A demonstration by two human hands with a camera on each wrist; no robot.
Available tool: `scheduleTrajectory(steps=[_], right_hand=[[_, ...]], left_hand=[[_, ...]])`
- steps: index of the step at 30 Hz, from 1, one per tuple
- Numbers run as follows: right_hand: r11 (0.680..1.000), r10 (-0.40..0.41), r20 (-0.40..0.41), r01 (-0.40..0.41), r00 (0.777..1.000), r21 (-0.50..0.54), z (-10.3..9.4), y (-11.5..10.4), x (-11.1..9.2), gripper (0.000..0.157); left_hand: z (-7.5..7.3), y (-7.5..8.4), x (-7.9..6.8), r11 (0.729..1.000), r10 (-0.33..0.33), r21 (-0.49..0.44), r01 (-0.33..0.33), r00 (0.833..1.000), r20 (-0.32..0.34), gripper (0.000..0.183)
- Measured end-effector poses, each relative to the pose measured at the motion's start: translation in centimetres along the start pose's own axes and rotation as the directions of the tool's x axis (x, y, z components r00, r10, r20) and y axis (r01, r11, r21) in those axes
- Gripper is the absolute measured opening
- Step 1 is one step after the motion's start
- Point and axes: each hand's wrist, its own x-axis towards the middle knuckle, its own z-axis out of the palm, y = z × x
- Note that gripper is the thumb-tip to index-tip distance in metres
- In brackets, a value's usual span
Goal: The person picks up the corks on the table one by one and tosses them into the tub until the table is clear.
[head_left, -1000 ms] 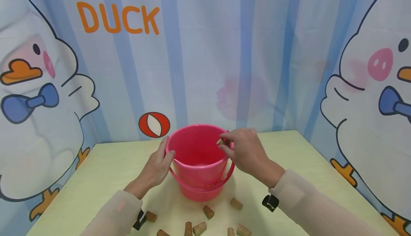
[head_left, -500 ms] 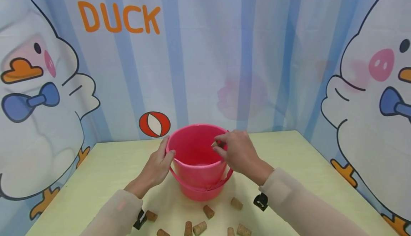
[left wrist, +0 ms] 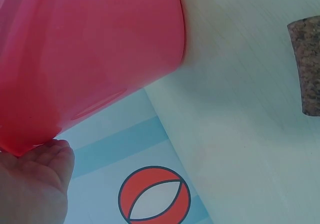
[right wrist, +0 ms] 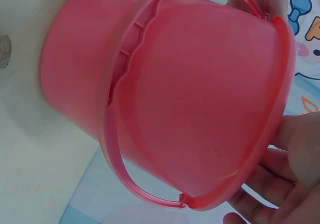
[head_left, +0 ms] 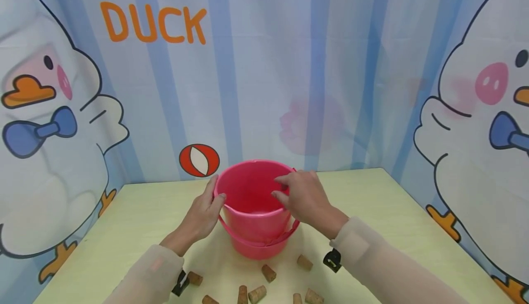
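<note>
A pink bucket (head_left: pixel 258 225) stands upright on the pale table, its handle (right wrist: pixel 114 154) hanging down in front. At the bucket's left rim my left hand (head_left: pixel 202 214) holds on, thumb over the edge and fingers outside. My right hand (head_left: pixel 307 198) is at the right rim, with thumb and forefinger apart over the opening and nothing visible between them. In the right wrist view its fingers lie close to the rim. The bucket's floor is mostly hidden by its near wall.
Several corks lie on the table in front of the bucket, among them a near one (head_left: pixel 268 273), one at the right (head_left: pixel 305 262) and one by the left wrist (head_left: pixel 194 278). Behind the table hangs a striped duck curtain (head_left: pixel 264 74).
My right hand has moved left over the bucket's opening and let go of a cork, which is now out of sight. The left hand and the bucket have stayed put.
</note>
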Motion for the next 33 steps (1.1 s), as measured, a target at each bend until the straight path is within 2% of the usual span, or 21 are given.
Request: scheduleTrajectory(steps=[7, 22, 33], right_hand=[[1.000, -0.005, -0.040, 0.006, 0.999, 0.030, -0.1, 0.2, -0.3, 0.049], [0.995, -0.101, -0.125, 0.102, 0.987, 0.001, -0.7, 0.7, -1.5, 0.044], [0.996, -0.084, -0.138, 0.088, 0.987, 0.022, -0.8, 1.0, -3.1, 0.042]], left_hand=[[-0.1, -0.1, 0.0, 1.000, -0.004, 0.009, 0.004, 1.000, -0.006, 0.067], [0.0, -0.2, -0.1, 1.000, 0.006, 0.007, -0.006, 1.000, -0.007, 0.066], [-0.1, -0.1, 0.0, 1.000, 0.012, 0.008, -0.012, 1.000, -0.005, 0.067]])
